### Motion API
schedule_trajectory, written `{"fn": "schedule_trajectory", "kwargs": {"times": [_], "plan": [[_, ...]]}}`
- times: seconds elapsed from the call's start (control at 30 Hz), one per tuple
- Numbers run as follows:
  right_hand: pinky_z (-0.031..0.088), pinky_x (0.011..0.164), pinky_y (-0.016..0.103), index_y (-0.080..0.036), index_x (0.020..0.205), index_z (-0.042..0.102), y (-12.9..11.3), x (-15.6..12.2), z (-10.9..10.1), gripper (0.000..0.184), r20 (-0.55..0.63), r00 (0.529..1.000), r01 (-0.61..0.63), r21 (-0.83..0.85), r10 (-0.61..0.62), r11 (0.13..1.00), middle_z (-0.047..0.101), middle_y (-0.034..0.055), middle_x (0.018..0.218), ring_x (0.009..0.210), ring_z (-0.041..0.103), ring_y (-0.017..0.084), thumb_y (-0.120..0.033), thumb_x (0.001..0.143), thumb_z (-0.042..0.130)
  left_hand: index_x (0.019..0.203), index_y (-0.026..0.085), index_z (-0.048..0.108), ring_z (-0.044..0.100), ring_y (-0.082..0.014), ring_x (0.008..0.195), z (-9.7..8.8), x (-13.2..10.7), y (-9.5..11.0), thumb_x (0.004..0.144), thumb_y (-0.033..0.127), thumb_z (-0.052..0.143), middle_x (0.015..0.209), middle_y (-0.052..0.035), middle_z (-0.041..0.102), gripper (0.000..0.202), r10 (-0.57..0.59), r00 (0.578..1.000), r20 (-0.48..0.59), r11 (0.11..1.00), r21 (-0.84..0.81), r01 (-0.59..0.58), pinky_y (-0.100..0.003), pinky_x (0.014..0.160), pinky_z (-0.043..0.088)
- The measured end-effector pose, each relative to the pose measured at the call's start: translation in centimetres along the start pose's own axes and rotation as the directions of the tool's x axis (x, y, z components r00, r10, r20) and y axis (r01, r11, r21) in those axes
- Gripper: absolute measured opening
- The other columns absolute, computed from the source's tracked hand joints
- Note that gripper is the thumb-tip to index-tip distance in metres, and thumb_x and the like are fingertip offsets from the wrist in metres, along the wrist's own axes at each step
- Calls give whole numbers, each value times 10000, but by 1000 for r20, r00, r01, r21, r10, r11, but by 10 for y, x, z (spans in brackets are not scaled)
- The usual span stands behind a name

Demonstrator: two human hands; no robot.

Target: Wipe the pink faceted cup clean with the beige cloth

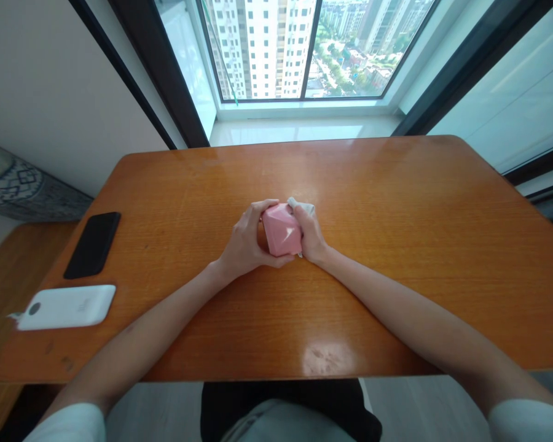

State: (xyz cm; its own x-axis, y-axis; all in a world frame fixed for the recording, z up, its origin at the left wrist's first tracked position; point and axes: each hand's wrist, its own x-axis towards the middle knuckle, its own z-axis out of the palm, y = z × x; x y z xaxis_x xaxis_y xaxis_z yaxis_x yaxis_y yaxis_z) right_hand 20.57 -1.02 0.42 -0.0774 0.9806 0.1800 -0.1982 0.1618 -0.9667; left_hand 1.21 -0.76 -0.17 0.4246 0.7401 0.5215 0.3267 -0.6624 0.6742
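A pink faceted object [282, 230] with glossy angled planes sits between my hands, just above the orange wooden table [396, 209]. My left hand [244, 242] wraps around its left side, with the fingers curving over the top and the thumb along the bottom. My right hand [309, 233] presses on its right side and holds a crumpled white cloth [301, 207] against the object. The cloth shows mostly above my right fingers, and the rest is hidden in that hand.
A black smartphone [92, 245] and a white device [67, 307] lie face-down near the table's left edge. A wooden bench [13, 294] stands beyond that edge. A tall window [299, 55] lies past the far edge.
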Motion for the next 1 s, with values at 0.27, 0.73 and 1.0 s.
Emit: {"fn": "schedule_trajectory", "kwargs": {"times": [0.27, 0.73, 1.0], "plan": [[375, 603, 297, -243, 759, 589, -3, -2, 0, 633, 25, 999, -35, -4, 35, 999, 506, -22, 726, 665, 418, 142, -834, 961, 687, 1716, 292, 380, 621, -420, 1493, 7, -4, -18, 751, 840, 929, 1679, -206, 541, 1238, 115, 992, -41, 992, -41, -117, -597, 1234, 550], [412, 632, 308, -248, 781, 615, -6, -4, 1, 606, 108, 993, 42, -45, -37, 998, 533, -25, 727, 665, 445, 147, -820, 952, 719, 1595, 250, 508, 767, -280, 1081, 4, -3, -8, 897, 792, 822, 1409, -142, 735, 938, -160, 982, 97, 954, -239, 179, -424, 941, 636], [402, 630, 301, -250, 774, 579, -5, 0, 2, 581, -24, 998, -55, 49, 56, 997, 507, -27, 736, 671, 431, 145, -779, 956, 734, 1721, 331, 376, 540, -448, 1593, 6, -2, -9, 692, 662, 1049, 1703, -188, 517, 1274, 187, 982, -17, 982, 40, -186, -658, 1323, 481]]}}
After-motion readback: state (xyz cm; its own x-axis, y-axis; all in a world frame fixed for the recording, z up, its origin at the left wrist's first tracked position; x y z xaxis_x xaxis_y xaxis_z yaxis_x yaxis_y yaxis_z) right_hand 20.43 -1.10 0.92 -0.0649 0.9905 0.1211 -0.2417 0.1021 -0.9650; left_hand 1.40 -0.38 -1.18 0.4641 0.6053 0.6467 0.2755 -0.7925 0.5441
